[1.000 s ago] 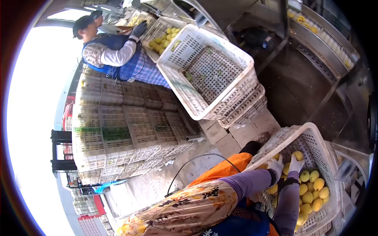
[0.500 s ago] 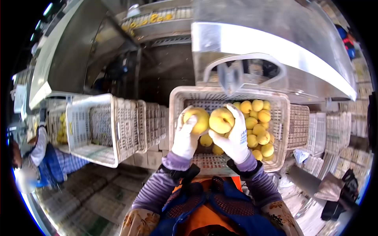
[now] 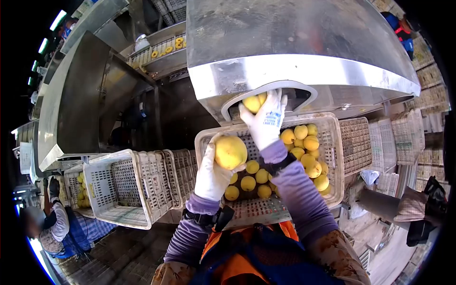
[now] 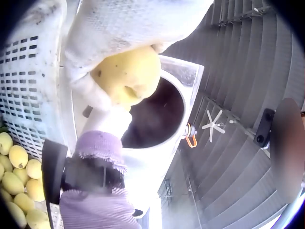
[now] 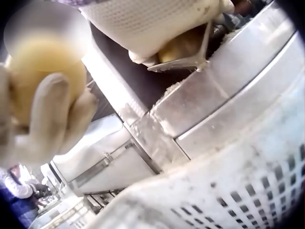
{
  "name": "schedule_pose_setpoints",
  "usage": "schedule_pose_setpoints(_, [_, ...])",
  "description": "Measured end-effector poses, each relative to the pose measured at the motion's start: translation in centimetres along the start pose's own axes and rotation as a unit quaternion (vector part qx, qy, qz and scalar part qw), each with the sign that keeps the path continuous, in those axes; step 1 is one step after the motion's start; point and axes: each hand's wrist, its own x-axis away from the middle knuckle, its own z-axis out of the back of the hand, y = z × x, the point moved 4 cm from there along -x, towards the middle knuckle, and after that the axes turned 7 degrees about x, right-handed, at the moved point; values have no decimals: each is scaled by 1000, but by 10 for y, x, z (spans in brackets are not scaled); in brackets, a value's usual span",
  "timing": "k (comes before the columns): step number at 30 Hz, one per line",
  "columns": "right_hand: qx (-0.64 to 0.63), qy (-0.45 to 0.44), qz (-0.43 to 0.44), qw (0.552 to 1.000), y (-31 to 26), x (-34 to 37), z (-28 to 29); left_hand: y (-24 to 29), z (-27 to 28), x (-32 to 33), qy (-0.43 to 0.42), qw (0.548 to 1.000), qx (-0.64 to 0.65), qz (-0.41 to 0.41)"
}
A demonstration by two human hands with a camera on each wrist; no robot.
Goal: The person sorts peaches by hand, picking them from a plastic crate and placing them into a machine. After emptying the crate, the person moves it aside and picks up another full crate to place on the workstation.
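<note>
Left hand (image 3: 212,175): white glove, fingers and thumb curled round one large yellow fruit, the left fruit (image 3: 231,152). Held above the left part of the crate (image 3: 339,166); the left wrist view shows dark spots on its skin and a dimple at one end.

Right hand (image 3: 267,118): white glove with blue print, reaching across the crate's far edge to the opening (image 3: 299,97) in the front of the metal machine (image 3: 304,38). Fingers grip yellow fruit, the right fruit (image 3: 251,103), at the mouth of the opening. Whether this is one piece or two cannot be told. The right wrist view shows it partly hidden by the glove, a thin pale edge beside it.

Crate: white, perforated, directly before the person. Loose fruit (image 3: 311,142) piled towards its right edge; several more, the near fruit (image 3: 248,183), spread by the near edge, between the two forearms.

Surroundings: purple sleeves (image 3: 304,190), a black band (image 3: 202,218) at each wrist. Crate stack (image 3: 147,190) lying to the left, another worker (image 3: 57,228) beyond it. More crates (image 3: 354,142) to the right. Conveyor (image 3: 166,64) at far left, small yellow pieces (image 3: 168,49) on it.
</note>
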Motion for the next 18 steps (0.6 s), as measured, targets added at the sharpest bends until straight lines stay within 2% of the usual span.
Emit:
schedule_pose_setpoints(2, [-3,-11,5,1000,1,-16,-9,3,0,-3,-25,999,45,8])
schedule_pose_setpoints(3, [-37,-46,12,998,-9,-36,11,4,2,-5,-22,1000,9,-3])
schedule_pose_setpoints(4, [11,-56,58,997,1,-28,6,4,1,-6,-13,1000,8,-7])
schedule_pose_setpoints(6, [-181,-105,-58,976,-15,-25,54,5,-1,-6,-2,1000,0,-11])
schedule_pose_setpoints(8, [-222,-76,114,965,-21,13,85,6,-7,-7,-26,999,16,-31])
schedule_pose_setpoints(10, [-301,-193,26,933,-28,46,97,2,-8,-8,-56,997,1,-59])
schedule_pose_setpoints(11, [-325,-228,0,918,-30,52,102,5,-17,-3,-86,995,4,-48])
schedule_pose_setpoints(13, [-365,-281,-28,887,-36,51,109,5,-23,-7,-152,985,-26,-80])
schedule_pose_setpoints(14, [-330,-281,26,901,-44,44,119,6,-26,-7,-184,977,-42,-97])
schedule_pose_setpoints(16, [-274,-211,103,933,-50,51,115,3,-49,-2,-66,990,-59,-112])
schedule_pose_setpoints(18, [-250,-157,89,951,-48,57,117,-2,-52,-2,-51,990,-109,-70])
